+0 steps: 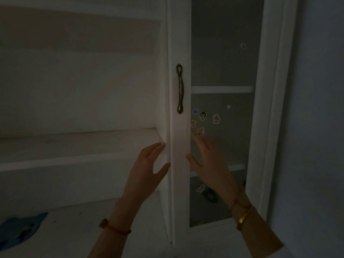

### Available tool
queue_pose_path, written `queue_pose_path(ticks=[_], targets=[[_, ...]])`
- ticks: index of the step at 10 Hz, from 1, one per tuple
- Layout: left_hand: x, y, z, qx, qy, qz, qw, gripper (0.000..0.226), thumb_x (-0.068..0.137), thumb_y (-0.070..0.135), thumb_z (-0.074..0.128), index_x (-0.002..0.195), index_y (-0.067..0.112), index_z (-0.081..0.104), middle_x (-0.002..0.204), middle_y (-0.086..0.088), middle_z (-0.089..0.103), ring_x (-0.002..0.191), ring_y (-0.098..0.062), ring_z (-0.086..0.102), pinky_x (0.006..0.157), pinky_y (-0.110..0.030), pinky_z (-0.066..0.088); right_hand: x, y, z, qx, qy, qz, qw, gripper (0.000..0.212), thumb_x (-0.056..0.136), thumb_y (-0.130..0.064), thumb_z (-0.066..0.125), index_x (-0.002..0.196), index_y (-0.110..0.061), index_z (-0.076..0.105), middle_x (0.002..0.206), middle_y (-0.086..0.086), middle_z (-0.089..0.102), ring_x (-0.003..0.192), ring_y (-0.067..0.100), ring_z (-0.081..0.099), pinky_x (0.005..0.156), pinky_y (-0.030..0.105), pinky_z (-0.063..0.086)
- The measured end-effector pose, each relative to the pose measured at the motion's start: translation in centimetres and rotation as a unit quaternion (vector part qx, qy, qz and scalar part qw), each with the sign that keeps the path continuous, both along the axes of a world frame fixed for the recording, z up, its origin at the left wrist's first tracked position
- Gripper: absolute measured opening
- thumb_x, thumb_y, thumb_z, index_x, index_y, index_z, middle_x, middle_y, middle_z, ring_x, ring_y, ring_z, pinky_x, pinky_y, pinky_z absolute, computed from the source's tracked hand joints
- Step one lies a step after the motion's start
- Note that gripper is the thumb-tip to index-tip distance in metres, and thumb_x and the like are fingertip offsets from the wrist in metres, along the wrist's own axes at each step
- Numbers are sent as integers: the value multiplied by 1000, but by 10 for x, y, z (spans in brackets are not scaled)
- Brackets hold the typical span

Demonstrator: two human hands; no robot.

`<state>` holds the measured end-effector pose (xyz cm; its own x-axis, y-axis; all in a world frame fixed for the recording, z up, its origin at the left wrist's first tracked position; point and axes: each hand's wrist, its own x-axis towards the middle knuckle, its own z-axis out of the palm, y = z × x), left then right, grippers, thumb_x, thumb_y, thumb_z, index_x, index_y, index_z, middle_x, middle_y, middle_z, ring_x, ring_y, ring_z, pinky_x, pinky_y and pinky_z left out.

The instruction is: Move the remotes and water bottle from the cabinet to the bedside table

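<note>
In the dim head view the white cabinet (80, 90) shows bare shelves on its open left side; no remotes or bottle can be made out. The left hand (147, 168) and right hand (208, 164) are both spread, fingers released, grasping nothing, on either side of the glass door's frame (179, 164) below the metal handle (179, 88). Stickers (202, 120) are on the glass; a blue object (20, 228) lies at lower left
</note>
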<state>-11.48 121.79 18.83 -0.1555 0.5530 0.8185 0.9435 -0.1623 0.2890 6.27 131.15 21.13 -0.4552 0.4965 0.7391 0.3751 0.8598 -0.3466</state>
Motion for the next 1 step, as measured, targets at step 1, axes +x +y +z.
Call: queue_pose_path(ticks=[1], targets=[[2, -17, -3, 0, -12, 14, 1000, 57, 85, 35, 68, 138, 25, 50, 138, 8, 50, 129, -6, 44, 106, -12, 27, 20, -8, -9, -16, 4, 1, 1000, 61, 93, -35, 54, 147, -21, 31, 142, 3, 45, 129, 18, 41, 112, 31, 31]])
